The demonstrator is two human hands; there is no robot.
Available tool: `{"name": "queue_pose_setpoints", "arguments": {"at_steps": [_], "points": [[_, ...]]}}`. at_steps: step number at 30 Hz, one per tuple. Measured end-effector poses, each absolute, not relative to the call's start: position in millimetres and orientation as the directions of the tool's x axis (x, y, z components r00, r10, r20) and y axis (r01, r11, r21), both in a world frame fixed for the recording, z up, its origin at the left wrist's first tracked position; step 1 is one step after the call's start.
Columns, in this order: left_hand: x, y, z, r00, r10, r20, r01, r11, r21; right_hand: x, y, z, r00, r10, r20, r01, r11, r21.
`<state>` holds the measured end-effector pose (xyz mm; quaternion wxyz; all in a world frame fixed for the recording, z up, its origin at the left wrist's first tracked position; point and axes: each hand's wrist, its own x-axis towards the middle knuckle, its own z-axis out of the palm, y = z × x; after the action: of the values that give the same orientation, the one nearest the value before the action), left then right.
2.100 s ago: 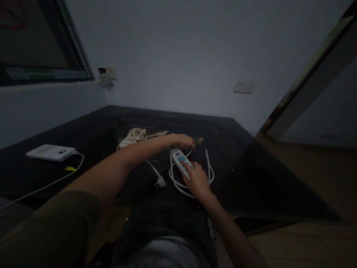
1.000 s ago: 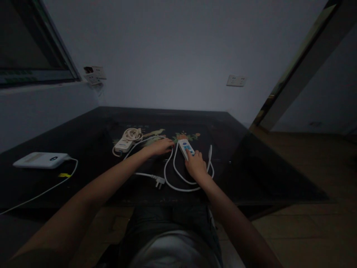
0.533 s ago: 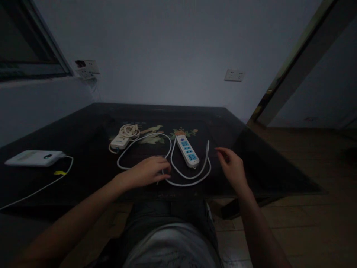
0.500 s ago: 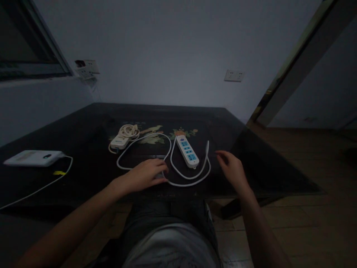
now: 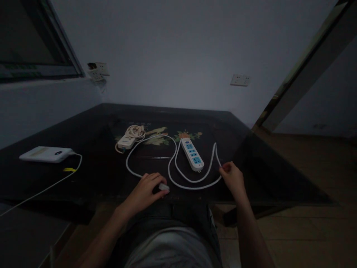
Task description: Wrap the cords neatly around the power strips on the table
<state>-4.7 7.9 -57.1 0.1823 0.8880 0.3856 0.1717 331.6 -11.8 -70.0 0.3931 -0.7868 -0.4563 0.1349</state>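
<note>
A white power strip (image 5: 192,155) with blue sockets lies at an angle on the dark table. Its white cord (image 5: 192,187) runs in wide loose loops around it and across to the left. Near the front edge, my left hand (image 5: 150,186) is closed on the pale plug (image 5: 164,187) at the cord's end. My right hand (image 5: 232,176) pinches the cord's right-hand loop, to the right of the strip. Left of the loops sits a second, smaller white power strip (image 5: 126,142) with its cord coiled on top.
A white device (image 5: 47,154) with a thin cable lies on the table's left side, near a yellow scrap (image 5: 69,169). Wall sockets (image 5: 240,80) are above the table (image 5: 234,130), which carries a painted bird and flowers. A window is at the upper left.
My right hand has come down and taken hold of the cord. My left hand has moved toward the front edge with the plug, and the cord loops have shifted. The view has turned slightly.
</note>
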Motion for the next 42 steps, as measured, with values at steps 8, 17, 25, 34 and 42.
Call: {"name": "queue_pose_setpoints", "arguments": {"at_steps": [8,17,25,34,42], "points": [[-14,3,-52,0.600,0.795,0.093,0.615,-0.532,0.582,334,-64,-48,0.567,0.823,-0.042,-0.382,0.217,-0.898],[-9,23,-53,0.698,0.704,0.129,0.540,-0.636,0.552,340,-74,-35,0.610,0.783,0.123,-0.169,0.280,-0.945],[3,36,-43,0.674,0.709,0.209,0.511,-0.651,0.561,376,-39,-71,0.601,0.768,0.221,0.537,-0.183,-0.824],[50,107,-15,0.582,0.773,0.252,0.317,-0.501,0.805,363,-50,-49,0.497,0.792,0.355,0.822,-0.299,-0.484],[95,165,-43,0.396,0.887,0.237,0.301,-0.369,0.879,237,-15,-3,0.062,0.952,0.299,0.906,0.072,-0.417]]}}
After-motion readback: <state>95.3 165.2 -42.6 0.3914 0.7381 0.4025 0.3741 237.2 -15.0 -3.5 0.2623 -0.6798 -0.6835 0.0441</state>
